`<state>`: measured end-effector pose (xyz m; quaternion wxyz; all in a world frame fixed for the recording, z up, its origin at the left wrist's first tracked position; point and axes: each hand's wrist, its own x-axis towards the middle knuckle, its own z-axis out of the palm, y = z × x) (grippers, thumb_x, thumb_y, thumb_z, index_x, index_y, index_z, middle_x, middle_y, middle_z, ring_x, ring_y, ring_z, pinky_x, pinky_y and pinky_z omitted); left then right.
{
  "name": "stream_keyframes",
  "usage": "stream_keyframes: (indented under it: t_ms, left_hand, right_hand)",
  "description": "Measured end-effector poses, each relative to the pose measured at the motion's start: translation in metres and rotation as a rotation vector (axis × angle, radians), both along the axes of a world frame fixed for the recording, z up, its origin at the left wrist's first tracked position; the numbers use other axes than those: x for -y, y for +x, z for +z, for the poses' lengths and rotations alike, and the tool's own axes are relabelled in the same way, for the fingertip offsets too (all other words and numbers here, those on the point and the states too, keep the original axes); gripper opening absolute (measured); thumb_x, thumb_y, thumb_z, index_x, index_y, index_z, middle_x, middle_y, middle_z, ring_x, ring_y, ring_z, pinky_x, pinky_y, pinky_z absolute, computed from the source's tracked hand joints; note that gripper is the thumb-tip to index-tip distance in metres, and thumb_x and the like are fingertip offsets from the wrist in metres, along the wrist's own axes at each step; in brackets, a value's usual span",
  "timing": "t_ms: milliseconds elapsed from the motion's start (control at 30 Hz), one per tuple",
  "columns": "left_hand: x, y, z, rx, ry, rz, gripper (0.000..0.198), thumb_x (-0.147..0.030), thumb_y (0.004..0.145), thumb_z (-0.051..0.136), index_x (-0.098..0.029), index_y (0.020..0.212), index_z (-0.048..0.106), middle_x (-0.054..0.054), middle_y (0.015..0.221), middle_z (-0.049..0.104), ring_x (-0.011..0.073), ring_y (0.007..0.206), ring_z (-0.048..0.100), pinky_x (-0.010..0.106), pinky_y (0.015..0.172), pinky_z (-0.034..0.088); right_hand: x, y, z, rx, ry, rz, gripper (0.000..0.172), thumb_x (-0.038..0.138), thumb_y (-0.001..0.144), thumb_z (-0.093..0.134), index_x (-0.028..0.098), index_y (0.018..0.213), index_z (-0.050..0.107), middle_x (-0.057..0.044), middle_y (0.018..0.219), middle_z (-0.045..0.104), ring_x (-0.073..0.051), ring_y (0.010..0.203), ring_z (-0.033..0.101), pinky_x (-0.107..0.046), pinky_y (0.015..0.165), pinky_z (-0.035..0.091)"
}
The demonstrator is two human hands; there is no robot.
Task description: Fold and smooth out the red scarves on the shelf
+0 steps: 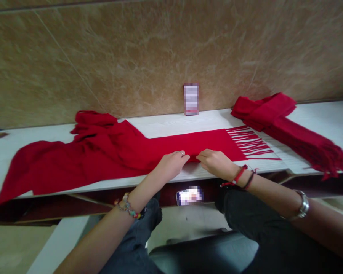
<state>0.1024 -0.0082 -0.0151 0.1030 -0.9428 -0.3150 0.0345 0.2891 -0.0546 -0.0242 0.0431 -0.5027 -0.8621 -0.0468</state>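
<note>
A long red scarf (171, 142) lies along the white table, flat at its fringed right end and bunched in loose folds toward the left. My left hand (173, 163) pinches the near edge of the scarf around its middle. Close by on the right, my right hand (215, 163) grips the same edge, thumb and fingers pressed together. A short stretch of the edge between the two hands is slightly raised. The fringe (250, 142) spreads out on the table beyond my right hand.
A second red scarf (274, 110), folded over with its fringe at the near edge, lies at the right. An upright pixelated card or phone (191, 99) leans by the tiled wall (148, 57). Another blurred-out phone-like item (190, 195) rests on a dark shelf below the white table (165, 122).
</note>
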Motion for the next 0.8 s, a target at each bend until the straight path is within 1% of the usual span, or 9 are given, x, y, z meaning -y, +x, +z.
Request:
stream_keyframes:
  t_ms: [100, 233, 367, 467, 567, 700, 800]
  left_hand:
    - [0.007, 0.0, -0.003, 0.034, 0.038, 0.059, 0.022, -0.009, 0.089, 0.041, -0.017, 0.1, 0.058, 0.006, 0.096, 0.063, 0.0173, 0.091, 0.062, 0.025, 0.068, 0.05]
    - [0.013, 0.001, -0.007, 0.093, 0.115, 0.076, 0.024, -0.006, 0.088, 0.04, -0.018, 0.094, 0.06, 0.006, 0.088, 0.063, 0.0179, 0.089, 0.061, 0.026, 0.068, 0.05]
    - [0.015, 0.003, -0.009, 0.137, 0.149, 0.101, 0.024, -0.006, 0.088, 0.041, -0.019, 0.092, 0.06, 0.006, 0.087, 0.063, 0.0179, 0.09, 0.059, 0.026, 0.068, 0.05]
    - [0.016, 0.002, -0.01, 0.137, 0.141, 0.118, 0.024, -0.007, 0.089, 0.04, -0.019, 0.095, 0.06, 0.006, 0.089, 0.062, 0.0181, 0.09, 0.058, 0.026, 0.067, 0.05]
    - [0.017, -0.002, -0.012, 0.105, 0.109, 0.099, 0.023, -0.009, 0.09, 0.041, -0.018, 0.1, 0.06, 0.006, 0.094, 0.062, 0.0179, 0.09, 0.058, 0.026, 0.067, 0.049]
    - [0.018, -0.008, -0.013, 0.098, 0.084, 0.076, 0.025, -0.007, 0.089, 0.042, -0.018, 0.103, 0.059, 0.005, 0.099, 0.061, 0.0171, 0.091, 0.056, 0.025, 0.069, 0.049]
    - [0.02, -0.008, -0.011, 0.106, 0.106, 0.049, 0.026, -0.005, 0.088, 0.042, -0.017, 0.102, 0.059, 0.005, 0.097, 0.061, 0.0173, 0.09, 0.055, 0.026, 0.07, 0.049]
  right_hand:
    - [0.005, -0.004, 0.0, 0.017, 0.01, -0.049, 0.021, 0.012, 0.088, 0.046, 0.013, 0.097, 0.065, -0.012, 0.096, 0.067, -0.019, 0.089, 0.061, -0.027, 0.072, 0.045]
    - [0.007, -0.001, -0.001, -0.004, 0.043, -0.1, 0.02, 0.011, 0.088, 0.045, 0.015, 0.091, 0.065, -0.009, 0.089, 0.067, -0.019, 0.086, 0.061, -0.027, 0.069, 0.042]
    - [0.003, 0.002, -0.004, -0.052, 0.089, -0.149, 0.019, 0.014, 0.089, 0.046, 0.015, 0.089, 0.065, -0.008, 0.086, 0.066, -0.019, 0.085, 0.059, -0.027, 0.067, 0.041]
    - [0.001, 0.005, -0.008, -0.037, 0.112, -0.069, 0.022, 0.013, 0.09, 0.043, 0.015, 0.09, 0.065, -0.008, 0.086, 0.066, -0.018, 0.084, 0.058, -0.027, 0.068, 0.04]
    - [0.004, 0.014, -0.01, -0.024, 0.126, 0.001, 0.021, 0.011, 0.09, 0.045, 0.014, 0.091, 0.065, -0.008, 0.091, 0.066, -0.018, 0.086, 0.058, -0.027, 0.071, 0.04]
    - [0.015, 0.025, -0.009, 0.0, 0.147, -0.028, 0.019, 0.01, 0.089, 0.046, 0.014, 0.086, 0.065, -0.007, 0.084, 0.065, -0.018, 0.081, 0.057, -0.027, 0.067, 0.039]
    - [0.022, 0.029, -0.011, -0.008, 0.214, -0.018, 0.021, 0.01, 0.089, 0.044, 0.015, 0.081, 0.064, -0.007, 0.08, 0.064, -0.017, 0.077, 0.055, -0.028, 0.065, 0.037]
